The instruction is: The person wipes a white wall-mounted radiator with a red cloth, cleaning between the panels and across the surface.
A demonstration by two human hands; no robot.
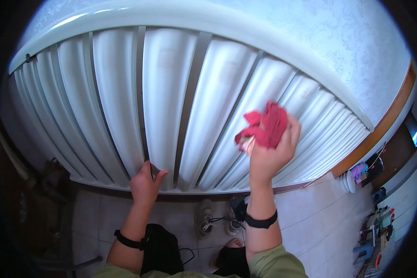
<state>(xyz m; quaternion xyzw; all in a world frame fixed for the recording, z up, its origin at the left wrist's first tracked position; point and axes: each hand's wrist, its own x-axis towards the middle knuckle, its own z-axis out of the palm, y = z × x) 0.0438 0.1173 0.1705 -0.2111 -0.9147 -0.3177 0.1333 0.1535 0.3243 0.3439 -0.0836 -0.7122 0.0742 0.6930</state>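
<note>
A white slatted radiator or panel with rounded vertical columns and dark gaps stretches across the view under a pale rail. My left hand is at its lower part, fingers at the edge of one column, the thumb spread apart; whether it pinches the column's edge is hard to tell. A crumpled red cloth is bunched in my right hand, in front of the columns right of centre. The cloth is slightly blurred, and whether it touches the surface cannot be told. Both wrists wear black bands.
Below stand a pair of laced shoes on the tiled floor, with a dark cable near them. At the right are stacked white round things, a blue stool and assorted items. Dark furniture is at the left.
</note>
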